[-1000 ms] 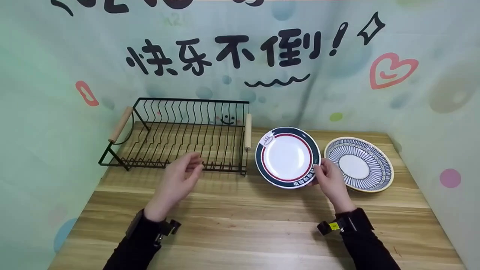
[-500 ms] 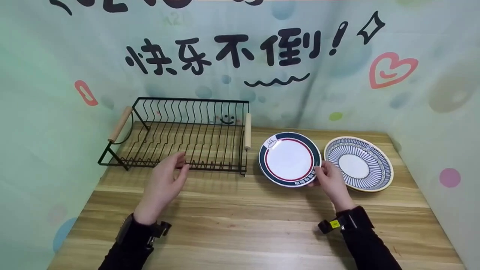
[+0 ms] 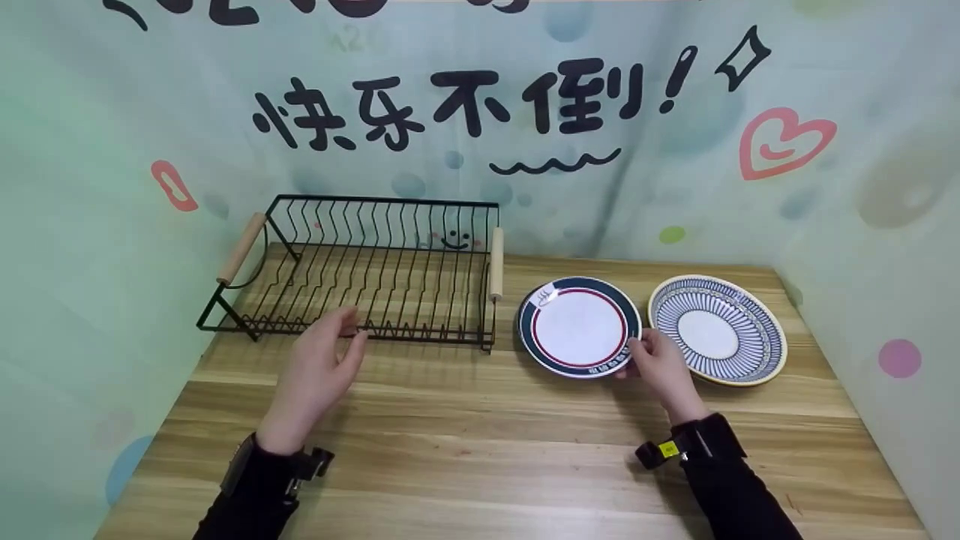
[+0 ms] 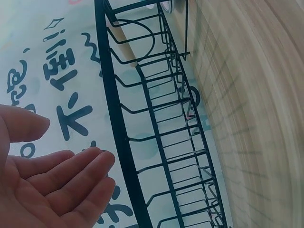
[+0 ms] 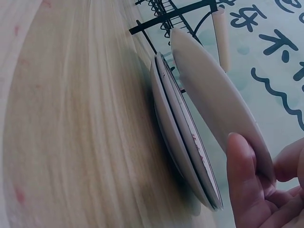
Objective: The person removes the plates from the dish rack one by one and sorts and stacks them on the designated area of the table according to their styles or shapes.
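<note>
A round white plate [image 3: 579, 327] with a dark blue band and a thin red ring is pinched at its right rim by my right hand [image 3: 663, 369]. In the right wrist view, the thumb and fingers hold this plate [image 5: 216, 95] tilted above a stack of plates [image 5: 183, 137] on the table. From the head view the held plate hides that stack. My left hand [image 3: 315, 375] holds nothing, its fingers loosely bent, near the front edge of a black wire dish rack [image 3: 375, 285]. The left wrist view shows that palm and its fingers beside the rack bars.
A patterned blue-and-white oval dish [image 3: 709, 330] sits just right of the held plate. The rack has wooden handles [image 3: 496, 262] at both ends. A printed cloth backdrop [image 3: 420, 172] rises behind the wooden table [image 3: 480, 450] and along its sides.
My right hand has lowered the plate slightly toward the viewer and it leans flatter. My left hand has drawn back to the left along the rack's front.
</note>
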A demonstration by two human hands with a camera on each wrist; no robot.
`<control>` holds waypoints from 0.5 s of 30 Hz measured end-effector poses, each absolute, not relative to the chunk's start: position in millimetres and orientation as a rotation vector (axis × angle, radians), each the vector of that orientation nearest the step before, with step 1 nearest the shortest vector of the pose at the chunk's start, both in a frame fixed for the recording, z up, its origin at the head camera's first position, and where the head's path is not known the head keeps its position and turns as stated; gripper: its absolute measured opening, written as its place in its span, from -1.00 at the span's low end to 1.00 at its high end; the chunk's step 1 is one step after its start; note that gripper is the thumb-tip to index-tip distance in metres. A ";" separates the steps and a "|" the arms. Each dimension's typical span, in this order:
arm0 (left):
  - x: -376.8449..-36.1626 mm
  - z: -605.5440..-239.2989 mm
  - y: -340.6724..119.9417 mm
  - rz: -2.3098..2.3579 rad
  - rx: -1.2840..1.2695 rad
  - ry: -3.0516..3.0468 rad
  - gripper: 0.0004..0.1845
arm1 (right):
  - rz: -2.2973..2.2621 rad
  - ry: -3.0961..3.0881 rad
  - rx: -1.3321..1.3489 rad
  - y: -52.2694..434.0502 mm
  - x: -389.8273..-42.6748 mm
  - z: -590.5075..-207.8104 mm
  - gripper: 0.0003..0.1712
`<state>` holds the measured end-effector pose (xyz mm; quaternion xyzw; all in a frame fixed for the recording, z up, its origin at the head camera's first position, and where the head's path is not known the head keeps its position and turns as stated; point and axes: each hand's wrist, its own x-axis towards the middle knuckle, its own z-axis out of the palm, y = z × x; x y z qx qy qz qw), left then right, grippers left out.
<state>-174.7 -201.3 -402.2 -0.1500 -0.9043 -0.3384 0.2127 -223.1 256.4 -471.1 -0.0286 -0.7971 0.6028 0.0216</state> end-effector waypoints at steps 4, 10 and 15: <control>-172.6 -403.4 -205.8 -0.926 -0.387 -2.518 -0.57 | 1.873 -2.479 -0.101 258.1 -224.5 -474.0 -0.74; -170.1 -406.7 -213.3 -0.937 -0.373 -2.497 -0.59 | 1.888 -2.489 -0.125 259.7 -225.3 -473.5 -0.74; -166.8 -409.5 -217.4 -0.941 -0.367 -2.468 -0.58 | 1.921 -2.484 -0.173 260.7 -226.6 -474.6 -0.72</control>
